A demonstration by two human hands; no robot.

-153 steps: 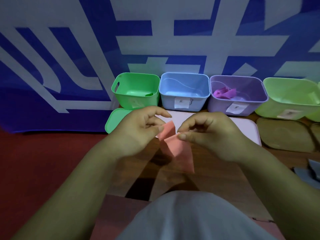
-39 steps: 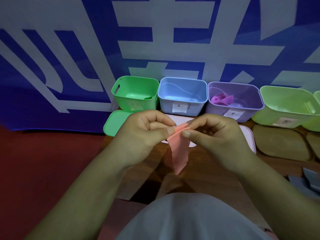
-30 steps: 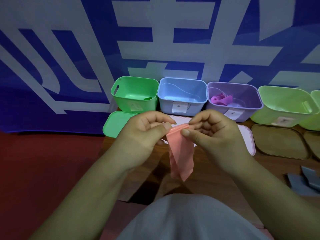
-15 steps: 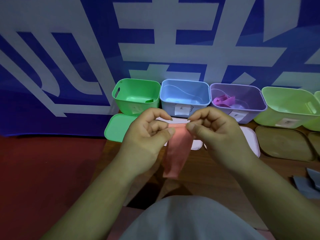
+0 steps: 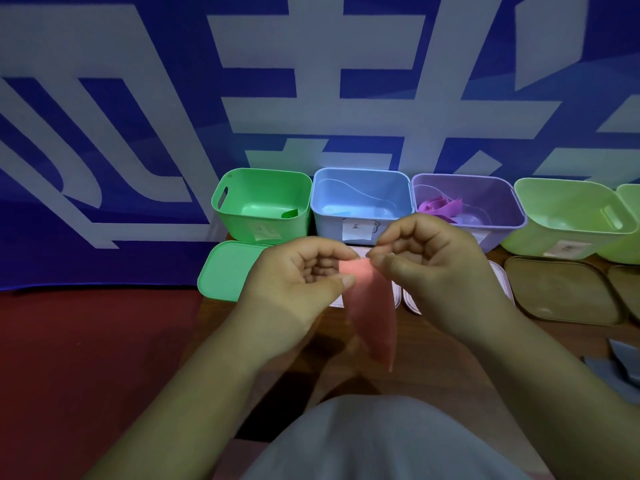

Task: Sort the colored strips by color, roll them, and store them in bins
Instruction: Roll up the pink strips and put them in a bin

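A person's left hand (image 5: 298,282) and right hand (image 5: 429,271) each pinch a top corner of a pink strip (image 5: 372,313), which hangs in the air in front of a green bin (image 5: 263,202), a blue bin (image 5: 362,206) and a purple bin (image 5: 467,206). The rolling step seems about to begin. Next, the fingertips likely need to curl the top edge over evenly.

A blue banner (image 5: 311,81) with white characters hangs behind a wooden table (image 5: 561,344).
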